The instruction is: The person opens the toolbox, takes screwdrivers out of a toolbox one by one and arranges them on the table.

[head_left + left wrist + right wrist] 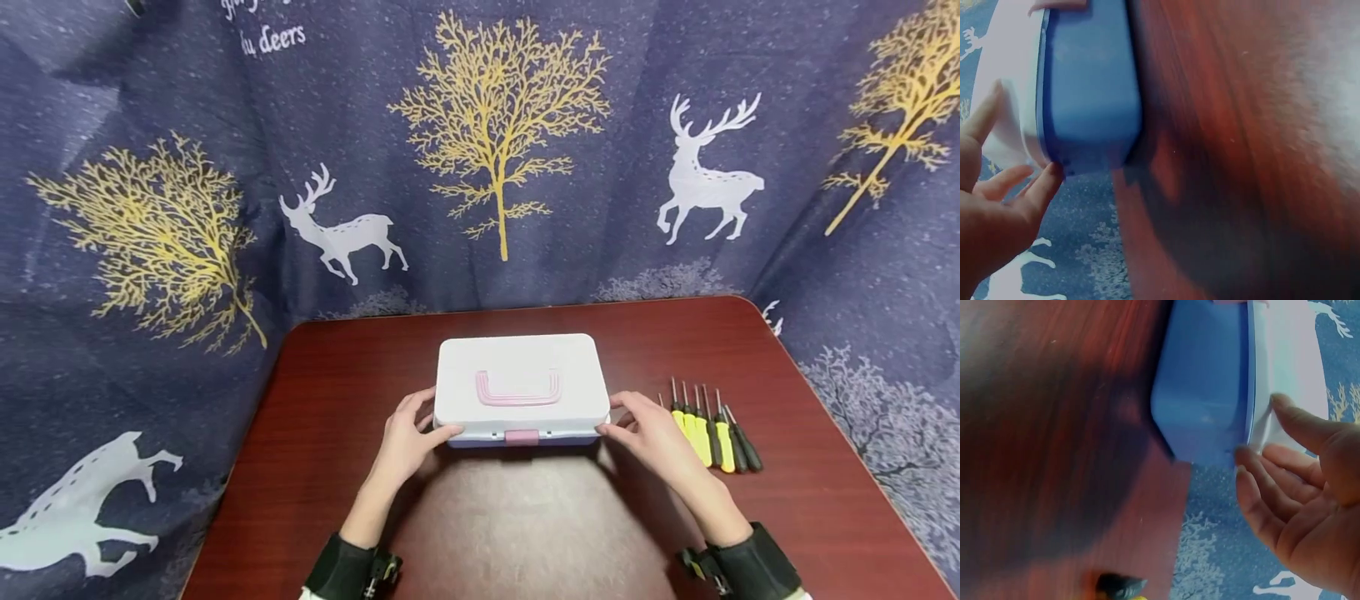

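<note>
A toolbox (525, 354) with a white lid sits lid-down on its blue base (1091, 87) on the table. Its pink handle (517, 400) lies flat on top, and a pink latch (522, 437) is at the front. My left hand (405, 437) holds the box's left end, thumb at the front corner of the lid and fingers along the side. At the opposite end my right hand (652, 433) grips the same way. In the right wrist view, the thumb (1300, 425) is on the white lid, with fingertips at the rim by the blue wall.
Several screwdrivers (712, 437) with yellow and black handles lie side by side to the right of my right hand. The reddish-brown table (345, 358) ends just behind the box. A dark blue curtain (525, 283) printed with deer and trees hangs behind and at both sides.
</note>
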The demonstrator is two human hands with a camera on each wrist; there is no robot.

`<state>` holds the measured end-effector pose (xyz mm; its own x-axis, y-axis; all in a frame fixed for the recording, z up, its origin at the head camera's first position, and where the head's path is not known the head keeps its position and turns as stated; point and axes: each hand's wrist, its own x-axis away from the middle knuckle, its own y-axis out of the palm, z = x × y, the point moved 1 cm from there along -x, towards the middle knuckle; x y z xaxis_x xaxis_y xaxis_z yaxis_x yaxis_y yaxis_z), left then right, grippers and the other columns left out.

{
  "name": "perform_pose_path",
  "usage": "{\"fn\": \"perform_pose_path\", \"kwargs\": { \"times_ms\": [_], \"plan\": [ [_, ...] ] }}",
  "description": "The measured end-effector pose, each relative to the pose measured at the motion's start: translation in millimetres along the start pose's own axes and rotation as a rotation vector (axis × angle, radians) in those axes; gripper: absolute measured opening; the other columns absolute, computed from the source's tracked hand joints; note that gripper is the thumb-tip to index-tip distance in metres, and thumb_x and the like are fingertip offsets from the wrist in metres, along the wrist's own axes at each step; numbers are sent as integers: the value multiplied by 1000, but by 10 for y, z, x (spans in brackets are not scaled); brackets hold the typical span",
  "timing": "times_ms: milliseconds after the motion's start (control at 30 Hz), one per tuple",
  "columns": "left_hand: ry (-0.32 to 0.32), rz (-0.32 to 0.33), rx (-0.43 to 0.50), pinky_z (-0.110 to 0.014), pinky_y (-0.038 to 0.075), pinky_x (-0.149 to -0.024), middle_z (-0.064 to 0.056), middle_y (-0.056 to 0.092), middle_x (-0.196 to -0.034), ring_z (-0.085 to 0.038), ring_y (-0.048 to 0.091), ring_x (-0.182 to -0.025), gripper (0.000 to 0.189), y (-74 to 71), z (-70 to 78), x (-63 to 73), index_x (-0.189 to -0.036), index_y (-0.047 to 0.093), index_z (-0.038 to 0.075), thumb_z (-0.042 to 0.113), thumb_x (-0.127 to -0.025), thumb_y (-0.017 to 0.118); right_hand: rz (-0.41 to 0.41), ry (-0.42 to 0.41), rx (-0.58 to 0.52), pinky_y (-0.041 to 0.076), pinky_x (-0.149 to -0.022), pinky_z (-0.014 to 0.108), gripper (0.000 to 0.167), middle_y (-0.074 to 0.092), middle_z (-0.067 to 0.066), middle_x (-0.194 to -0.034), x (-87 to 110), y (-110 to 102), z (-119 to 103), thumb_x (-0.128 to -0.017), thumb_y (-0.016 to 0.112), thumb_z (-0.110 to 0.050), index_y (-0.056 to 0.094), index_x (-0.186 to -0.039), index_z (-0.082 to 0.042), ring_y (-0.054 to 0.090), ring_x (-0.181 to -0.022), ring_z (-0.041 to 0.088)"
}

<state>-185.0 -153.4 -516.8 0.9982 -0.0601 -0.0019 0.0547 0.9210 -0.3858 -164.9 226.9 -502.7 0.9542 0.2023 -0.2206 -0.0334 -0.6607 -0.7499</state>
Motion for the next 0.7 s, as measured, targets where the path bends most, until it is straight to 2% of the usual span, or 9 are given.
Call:
{"fn": "perform_pose_path", "kwargs": {
  "times_ms": [133, 367, 600, 700],
  "plan": [
    [-5, 64, -24, -38, 54, -99, -19, 61, -141, -35, 60, -131, 66, 60, -14, -109, -139, 63, 2, 17, -81, 91, 16, 21, 60, 59, -69, 41, 32, 71, 12, -99, -98, 19, -11, -87, 85, -13, 69, -111, 0, 71, -76, 20],
    [7, 112, -62, -41, 57, -95, -20, 61, -143, -36, 64, -125, 68, 91, -26, -386, -142, 62, 4, 24, -83, 90, 35, 74, 118, 56, -75, 52, 36, 71, 24, -111, -403, 58, 11, -90, 81, -14, 70, -117, 7, 71, -81, 31],
    [2, 169, -92, -42, 56, -97, -17, 66, -137, -32, 67, -122, 65, 86, -84, -656, -140, 65, 7, 27, -83, 90, 25, 134, 98, 54, -89, 58, 42, 66, 31, -126, -670, 186, 86, -97, 75, -17, 66, -128, 10, 69, -101, 44],
    [5, 170, -62, -42, 56, -98, -19, 67, -135, -32, 66, -123, 65, 131, -109, -745, -140, 65, 6, 27, -84, 89, 17, 149, 104, 50, -97, 61, 44, 64, 34, -129, -762, 212, 136, -98, 72, -16, 63, -131, 12, 64, -115, 49]
  ]
}}
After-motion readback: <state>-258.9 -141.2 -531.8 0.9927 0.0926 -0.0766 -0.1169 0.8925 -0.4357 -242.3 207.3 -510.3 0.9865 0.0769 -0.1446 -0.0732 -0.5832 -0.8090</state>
